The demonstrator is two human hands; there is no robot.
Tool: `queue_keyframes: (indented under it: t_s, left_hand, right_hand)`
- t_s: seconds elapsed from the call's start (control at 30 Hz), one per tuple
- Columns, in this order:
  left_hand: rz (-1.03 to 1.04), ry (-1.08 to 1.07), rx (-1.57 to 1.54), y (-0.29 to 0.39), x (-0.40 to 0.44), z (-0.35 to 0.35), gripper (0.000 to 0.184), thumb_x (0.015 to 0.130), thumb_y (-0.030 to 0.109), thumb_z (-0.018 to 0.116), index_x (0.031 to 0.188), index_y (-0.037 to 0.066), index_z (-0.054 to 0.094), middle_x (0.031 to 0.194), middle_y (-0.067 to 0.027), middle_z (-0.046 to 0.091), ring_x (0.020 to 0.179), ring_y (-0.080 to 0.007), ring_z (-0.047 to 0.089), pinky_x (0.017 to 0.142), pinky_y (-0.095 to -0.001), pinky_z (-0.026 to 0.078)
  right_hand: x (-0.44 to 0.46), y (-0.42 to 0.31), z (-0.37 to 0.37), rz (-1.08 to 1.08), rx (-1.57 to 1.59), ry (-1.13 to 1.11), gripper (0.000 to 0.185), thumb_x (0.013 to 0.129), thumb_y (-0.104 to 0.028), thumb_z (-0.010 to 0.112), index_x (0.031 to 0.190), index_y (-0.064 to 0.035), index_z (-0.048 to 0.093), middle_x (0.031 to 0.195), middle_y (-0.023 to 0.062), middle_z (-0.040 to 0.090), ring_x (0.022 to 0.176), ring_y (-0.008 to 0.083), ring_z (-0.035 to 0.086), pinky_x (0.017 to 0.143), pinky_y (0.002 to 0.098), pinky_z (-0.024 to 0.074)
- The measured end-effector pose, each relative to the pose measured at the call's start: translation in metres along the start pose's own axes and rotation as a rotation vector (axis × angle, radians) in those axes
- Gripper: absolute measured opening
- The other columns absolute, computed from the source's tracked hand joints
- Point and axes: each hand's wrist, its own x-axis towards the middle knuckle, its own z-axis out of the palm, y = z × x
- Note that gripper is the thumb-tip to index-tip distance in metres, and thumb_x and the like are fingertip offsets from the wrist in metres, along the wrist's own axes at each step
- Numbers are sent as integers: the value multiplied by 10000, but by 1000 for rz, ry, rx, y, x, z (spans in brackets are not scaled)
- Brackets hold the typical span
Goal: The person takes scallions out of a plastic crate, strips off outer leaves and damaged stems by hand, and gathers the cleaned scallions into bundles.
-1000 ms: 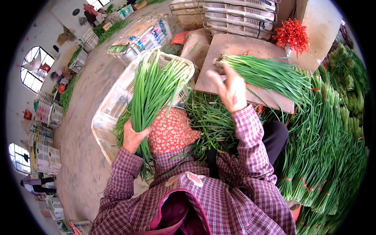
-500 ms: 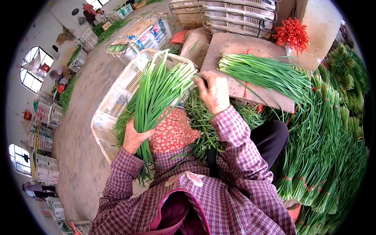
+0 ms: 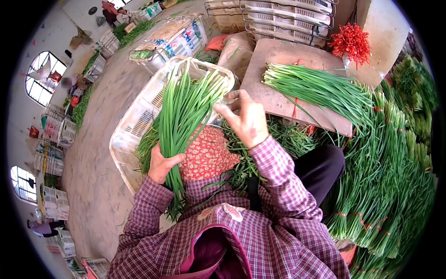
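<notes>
A loose bunch of garlic chives (image 3: 181, 109) lies in my left hand (image 3: 162, 163), whose fingers are wrapped round its green leaves. The pale stalk ends point up and to the right, over a white plastic crate (image 3: 121, 139). Beside those ends is my right hand (image 3: 245, 116), thumb and fingers apart, with nothing visible between them. To its right, another bunch of garlic chives (image 3: 316, 86) rests on a brown board (image 3: 260, 56). A red patterned cloth (image 3: 209, 156) covers my lap under the held bunch, and loose leaves (image 3: 239, 158) lie beside it.
Many tied bunches of chives (image 3: 371, 186) are heaped on my right. Red ties (image 3: 350, 44) hang in a cluster by the wall behind the board. Stacked white crates (image 3: 288, 21) stand at the back. More crates (image 3: 172, 39) and other people are across the floor to the left.
My right hand has moved slightly left along the stalk ends, and its thumb and fingers have come apart. My left hand keeps its hold on the bunch.
</notes>
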Motion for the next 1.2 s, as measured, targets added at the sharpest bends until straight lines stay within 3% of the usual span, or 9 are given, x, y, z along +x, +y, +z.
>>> queue_keyframes:
  t_s: [0.2, 0.3, 0.4, 0.57, 0.73, 0.93, 0.97, 1.03, 1.2]
  left_hand:
    - [188, 30, 204, 9, 6, 14, 452, 682, 43, 723, 1106, -6, 575, 1007, -71, 648, 872, -145, 617, 825, -300, 499]
    - [111, 25, 129, 5, 1, 6, 494, 685, 56, 744, 1139, -8, 562, 1008, -70, 648, 904, -154, 621, 837, -306, 505]
    - [207, 8, 168, 10, 9, 8, 554, 683, 82, 777, 1177, -10, 544, 1032, -80, 646, 916, -163, 624, 835, -311, 516]
    - [120, -52, 135, 13, 2, 2, 616, 676, 114, 803, 1212, -12, 529, 1090, -98, 638, 948, -175, 621, 866, -321, 506]
    - [171, -104, 197, 6, 4, -8, 650, 675, 123, 797, 1246, -9, 516, 1116, -98, 634, 973, -183, 613, 915, -327, 477]
    - [154, -98, 215, 4, 5, -15, 582, 662, 71, 767, 1198, 3, 550, 1076, -61, 639, 961, -156, 598, 910, -308, 460]
    - [192, -80, 251, 2, 4, -16, 609, 659, 84, 757, 1219, -10, 536, 1067, -88, 650, 951, -170, 613, 896, -316, 474]
    - [229, -54, 287, -5, 2, -21, 637, 657, 96, 748, 1241, -24, 523, 1058, -115, 660, 940, -185, 628, 882, -324, 487]
    - [318, 36, 435, -25, 9, -35, 606, 663, 95, 726, 1220, -38, 530, 978, -141, 689, 847, -191, 666, 791, -325, 524]
  right_hand:
    - [11, -1, 24, 111, 245, 25, 455, 824, -332, 703, 928, 84, 554, 691, 204, 641, 637, 321, 659, 580, 400, 496]
    - [7, -13, 24, 228, 334, -54, 320, 823, -231, 690, 881, 67, 591, 685, 211, 637, 658, 345, 659, 589, 417, 486]
    - [13, 0, 26, 144, 244, -48, 284, 824, -212, 677, 836, 62, 606, 669, 230, 619, 659, 372, 641, 606, 429, 484]
    - [13, 1, 17, -73, -41, -40, 168, 811, -158, 646, 826, 8, 629, 668, 232, 603, 686, 409, 620, 630, 461, 476]
    - [18, 18, 4, -244, -154, 24, 107, 820, -91, 608, 879, -17, 656, 804, 201, 648, 655, 372, 639, 634, 430, 520]
    - [28, 63, -28, -213, -346, 175, 81, 829, -100, 620, 849, -39, 669, 734, 147, 662, 601, 293, 650, 571, 377, 538]
    - [29, 70, -40, -198, -475, 180, 98, 851, -91, 636, 884, -25, 699, 731, 107, 686, 562, 170, 638, 537, 307, 542]
    - [31, 88, -63, -34, -459, 252, 121, 835, -162, 672, 860, -45, 686, 674, 106, 664, 519, 227, 614, 528, 331, 522]
    - [15, 66, -78, 84, -835, -148, 226, 797, -290, 707, 975, -153, 688, 918, 80, 662, 760, 267, 654, 699, 366, 536]
